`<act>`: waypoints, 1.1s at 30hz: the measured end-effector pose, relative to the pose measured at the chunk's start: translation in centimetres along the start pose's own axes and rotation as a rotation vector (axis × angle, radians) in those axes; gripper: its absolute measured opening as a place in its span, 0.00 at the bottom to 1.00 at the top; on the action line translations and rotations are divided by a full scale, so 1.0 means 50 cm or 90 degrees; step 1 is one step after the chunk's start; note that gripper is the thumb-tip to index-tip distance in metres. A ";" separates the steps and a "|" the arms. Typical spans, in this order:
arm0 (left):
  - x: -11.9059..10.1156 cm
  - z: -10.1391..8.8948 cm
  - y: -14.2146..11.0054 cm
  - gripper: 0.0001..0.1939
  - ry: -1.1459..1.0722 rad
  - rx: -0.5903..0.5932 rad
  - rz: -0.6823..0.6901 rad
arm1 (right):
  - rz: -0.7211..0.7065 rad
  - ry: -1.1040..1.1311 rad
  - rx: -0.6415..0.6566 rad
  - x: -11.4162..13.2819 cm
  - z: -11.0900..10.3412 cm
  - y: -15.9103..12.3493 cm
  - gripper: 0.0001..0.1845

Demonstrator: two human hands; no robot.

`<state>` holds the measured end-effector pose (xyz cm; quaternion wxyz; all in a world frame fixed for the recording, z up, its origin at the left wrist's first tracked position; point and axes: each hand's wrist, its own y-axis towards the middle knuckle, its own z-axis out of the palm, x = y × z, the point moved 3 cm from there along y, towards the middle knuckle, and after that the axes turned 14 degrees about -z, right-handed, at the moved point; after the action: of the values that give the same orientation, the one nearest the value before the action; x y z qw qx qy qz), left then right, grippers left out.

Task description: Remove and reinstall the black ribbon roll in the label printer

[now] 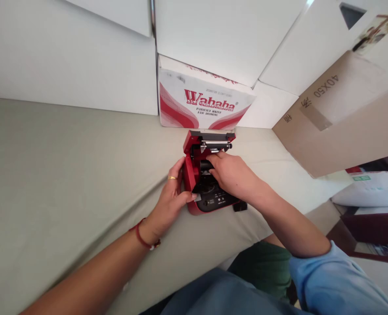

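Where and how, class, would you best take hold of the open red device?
Probably by its red left wall, from the left, fingers outside, thumb over the edge: that side is long and straight, while the raised lid looks hinged and the right hand reaches inside.

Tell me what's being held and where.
The left hand holds the red device by its left side; the right hand reaches inside, its grip hidden.

Machine (199, 210) is set on cloth (65, 175), lid (188, 142) raised at rear. Box (207, 100) is stood just behind, against panels (213, 35). To R, carton (341, 113) is placed; bag (371, 188) is set nearer, far R, atop shelf (374, 227). Block (240, 206) is seen by machine's front R corner.
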<state>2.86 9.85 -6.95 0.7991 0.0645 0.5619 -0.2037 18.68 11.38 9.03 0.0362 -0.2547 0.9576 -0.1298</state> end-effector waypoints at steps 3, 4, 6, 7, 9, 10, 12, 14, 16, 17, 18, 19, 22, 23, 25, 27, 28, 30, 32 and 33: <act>-0.004 0.000 -0.001 0.58 0.001 -0.008 -0.008 | -0.010 0.017 0.006 -0.005 -0.005 0.008 0.21; -0.005 0.001 -0.002 0.58 0.000 -0.010 -0.010 | -0.013 0.032 0.006 -0.007 -0.004 0.010 0.21; -0.007 0.002 -0.003 0.57 0.001 -0.012 -0.011 | -0.020 0.066 0.000 -0.012 0.001 0.015 0.22; -0.008 0.003 -0.004 0.57 0.002 -0.010 -0.011 | -0.025 0.078 -0.005 -0.014 0.005 0.019 0.22; -0.008 0.003 -0.004 0.56 0.001 -0.004 -0.009 | -0.037 0.086 -0.016 -0.017 0.014 0.029 0.22; -0.006 0.003 -0.004 0.56 0.002 -0.002 -0.008 | -0.041 0.085 -0.022 -0.019 0.019 0.034 0.22; -0.002 0.001 -0.004 0.57 0.010 -0.001 -0.004 | -0.047 0.094 -0.042 -0.025 0.028 0.040 0.23; 0.002 -0.003 -0.004 0.57 0.028 -0.005 0.006 | -0.075 0.135 -0.091 -0.033 0.034 0.032 0.22; 0.005 -0.005 -0.005 0.55 0.043 -0.002 0.013 | -0.154 0.202 -0.178 -0.038 0.036 0.003 0.17; 0.006 -0.006 -0.006 0.55 0.044 0.001 0.014 | -0.211 0.236 -0.232 -0.039 0.036 -0.019 0.15; 0.006 -0.006 -0.007 0.54 0.042 0.005 0.016 | -0.270 0.266 -0.286 -0.039 0.037 -0.047 0.14; 0.006 -0.006 -0.009 0.54 0.041 0.007 0.018 | -0.327 0.287 -0.332 -0.037 0.040 -0.077 0.15; 0.003 -0.005 -0.012 0.54 0.054 0.001 0.035 | -0.416 0.260 -0.376 -0.027 0.071 -0.164 0.18; 0.003 -0.004 -0.014 0.53 0.063 -0.004 0.042 | -0.417 0.230 -0.371 -0.022 0.088 -0.186 0.20; 0.001 -0.003 -0.019 0.52 0.086 -0.013 0.053 | -0.394 0.171 -0.369 -0.015 0.123 -0.220 0.24; -0.002 -0.003 -0.028 0.50 0.131 -0.033 0.067 | -0.369 0.142 -0.387 -0.008 0.155 -0.240 0.26; -0.006 -0.004 -0.034 0.48 0.167 -0.052 0.082 | -0.364 0.140 -0.401 -0.004 0.167 -0.247 0.26; -0.020 -0.003 -0.052 0.44 0.266 -0.110 0.146 | -0.365 0.145 -0.430 0.002 0.184 -0.253 0.27; -0.043 0.005 -0.078 0.40 0.386 -0.178 0.273 | -0.373 0.156 -0.452 0.005 0.191 -0.255 0.27; -0.056 0.013 -0.094 0.39 0.446 -0.205 0.358 | -0.376 0.160 -0.457 0.006 0.193 -0.255 0.26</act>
<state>0.76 6.09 -3.54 0.5852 0.1543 0.7828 0.1444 25.82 -1.66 3.16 -0.2089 -0.4945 0.8254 0.1748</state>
